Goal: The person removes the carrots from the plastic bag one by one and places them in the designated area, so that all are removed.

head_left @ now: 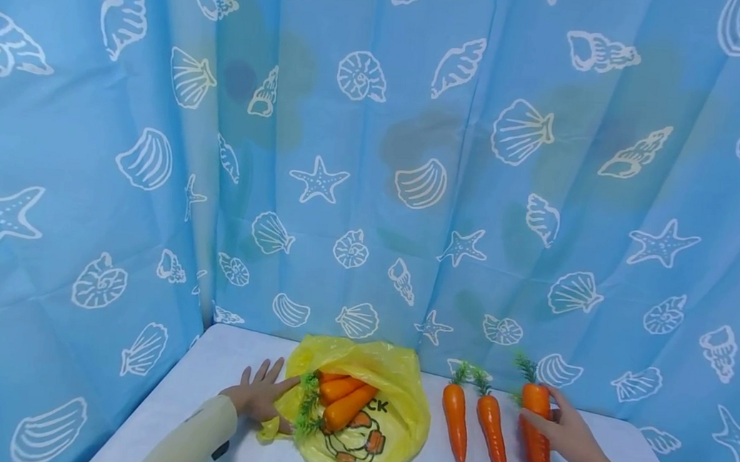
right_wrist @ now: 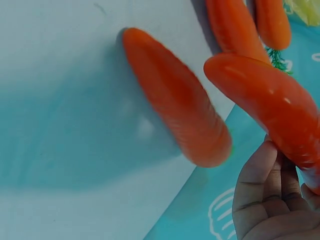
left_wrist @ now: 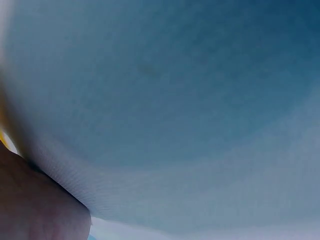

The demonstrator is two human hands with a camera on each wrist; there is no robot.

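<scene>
Broadly, a blue curtain [head_left: 324, 149] printed with white shells and starfish backs your space, and before it the pale surface [head_left: 232, 354] bears everything you handle. Left of centre, the yellow bag [head_left: 405, 419] lies spread out with its mouth slack, probably so its contents are easy to reach. Your left hand [head_left: 262, 395] has its fingers extended, gripping nothing that shows, and touches the bag's left edge; that seems to steady the thin plastic. Your right hand [head_left: 562, 430] grasps a carrot [right_wrist: 280, 105] by its thicker part, likely for a firm hold with the tip left free. Beneath it, a resting carrot [right_wrist: 175, 100] lies on the surface. Another 2 loose carrots [head_left: 455, 419] lie apart between bag and right hand, tips towards you, perhaps so each lifts singly. At least 3 bagged carrots [head_left: 347, 408] sit at the bag's mouth, their feathery greens [head_left: 309, 406] pointing towards your left hand.
</scene>
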